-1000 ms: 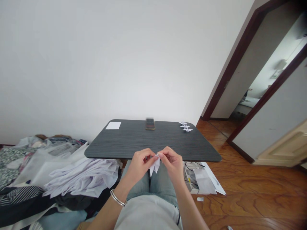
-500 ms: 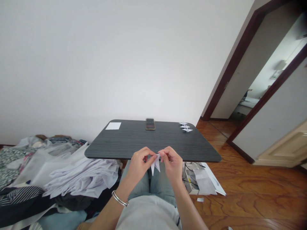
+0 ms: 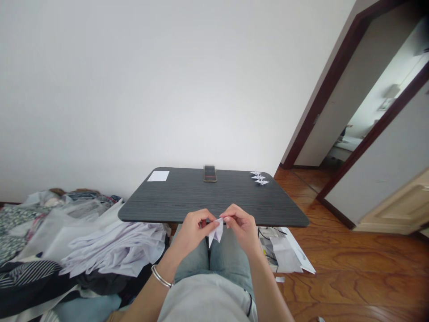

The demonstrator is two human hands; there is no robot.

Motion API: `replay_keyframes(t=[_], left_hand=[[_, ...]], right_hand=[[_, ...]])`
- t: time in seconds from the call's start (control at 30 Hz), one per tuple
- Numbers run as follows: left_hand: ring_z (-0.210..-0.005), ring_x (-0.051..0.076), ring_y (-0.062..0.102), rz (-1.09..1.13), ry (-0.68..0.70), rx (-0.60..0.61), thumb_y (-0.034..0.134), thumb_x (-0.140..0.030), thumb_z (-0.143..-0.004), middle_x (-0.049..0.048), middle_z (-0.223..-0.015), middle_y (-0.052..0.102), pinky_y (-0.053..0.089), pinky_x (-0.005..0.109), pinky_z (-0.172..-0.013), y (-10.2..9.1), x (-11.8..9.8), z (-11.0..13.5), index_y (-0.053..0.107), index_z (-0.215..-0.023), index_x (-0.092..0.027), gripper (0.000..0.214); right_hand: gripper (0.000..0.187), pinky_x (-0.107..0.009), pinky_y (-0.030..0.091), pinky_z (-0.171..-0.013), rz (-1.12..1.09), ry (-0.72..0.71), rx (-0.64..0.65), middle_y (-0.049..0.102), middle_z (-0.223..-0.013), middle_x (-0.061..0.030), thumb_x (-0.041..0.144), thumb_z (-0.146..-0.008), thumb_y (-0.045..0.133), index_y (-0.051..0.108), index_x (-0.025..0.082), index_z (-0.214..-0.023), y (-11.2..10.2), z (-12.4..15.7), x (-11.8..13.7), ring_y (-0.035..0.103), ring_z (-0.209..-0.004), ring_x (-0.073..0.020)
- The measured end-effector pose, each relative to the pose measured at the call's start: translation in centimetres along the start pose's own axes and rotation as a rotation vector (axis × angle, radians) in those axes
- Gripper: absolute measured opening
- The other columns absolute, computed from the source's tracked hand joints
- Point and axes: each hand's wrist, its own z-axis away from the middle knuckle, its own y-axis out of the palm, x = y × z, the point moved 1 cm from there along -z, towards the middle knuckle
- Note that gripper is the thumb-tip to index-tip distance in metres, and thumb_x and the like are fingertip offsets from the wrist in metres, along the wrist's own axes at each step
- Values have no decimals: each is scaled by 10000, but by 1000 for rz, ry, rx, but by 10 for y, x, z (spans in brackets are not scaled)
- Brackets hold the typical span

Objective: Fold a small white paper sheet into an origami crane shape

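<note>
No readable text, label, brand, number or sign anywhere. Small dark upright device (image 3: 209, 173) at the far edge of the dark grey wood-grain tabletop (image 3: 187, 201): face blurred, illegible. Flat white paper rectangle (image 3: 158, 176) near the far left corner: no print to be made out. Small folded white paper piece (image 3: 217, 231) held over the lap: plain.

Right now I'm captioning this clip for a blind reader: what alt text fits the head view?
The left hand and right hand pinch a folded white paper between them, above the person's lap. Beyond, a dark table holds a white sheet, a small upright device and three paper cranes.
</note>
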Motion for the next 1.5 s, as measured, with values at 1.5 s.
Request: replay_keyframes(t=[1.5], left_hand=[[-514,82,381,87,-70,76,577,-311,-761,-20,-585,512,277,200,-489,-4,-3,-4,632,-641,-127,226]], right_hand=[[186,-211,342,-431,-90,124,-71,480,-628,13,333,-783,587,607,177,-684,7,-1,-2,417,-483,-88]])
